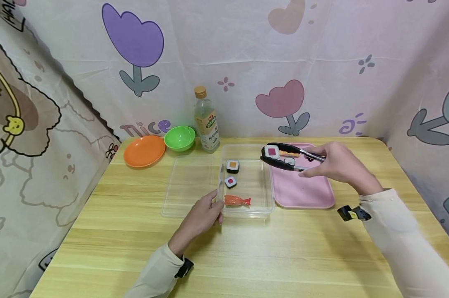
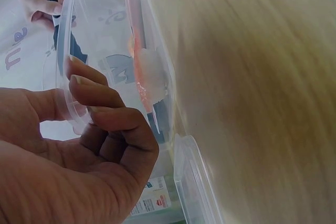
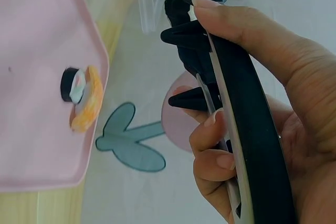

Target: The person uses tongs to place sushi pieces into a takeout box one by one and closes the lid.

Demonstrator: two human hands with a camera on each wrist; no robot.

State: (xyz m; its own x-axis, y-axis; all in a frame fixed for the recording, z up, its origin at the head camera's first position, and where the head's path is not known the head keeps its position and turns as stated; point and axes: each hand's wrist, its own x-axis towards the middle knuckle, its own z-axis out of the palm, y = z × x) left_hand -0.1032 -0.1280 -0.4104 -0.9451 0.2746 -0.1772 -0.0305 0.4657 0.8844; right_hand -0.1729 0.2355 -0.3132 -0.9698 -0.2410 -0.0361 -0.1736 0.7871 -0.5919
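My right hand [image 1: 338, 163] grips black-and-silver tongs [image 3: 247, 114] above the pink tray [image 1: 304, 192]. Between the tong tips is a toy sushi roll [image 1: 271, 151] with a dark red centre, near the right wall of a clear plastic box [image 1: 263, 214]. The box's left rim is pinched by my left hand [image 1: 206, 212], thumb on one side and fingers on the other. Inside lie a roll with an orange centre [image 1: 232, 166], a smaller red-centred roll [image 1: 230, 182] and a shrimp piece [image 1: 236, 200]. On the tray sit another roll [image 3: 72, 85] and a yellow-orange piece [image 3: 89, 103].
A clear lid [image 1: 187, 186] lies flat left of the box. Behind it stand a green bowl [image 1: 179, 138], an orange plate [image 1: 144, 151] and a tall bottle [image 1: 207, 120] with an orange cap. A printed cloth [image 1: 209, 41] hangs along the table's back edge.
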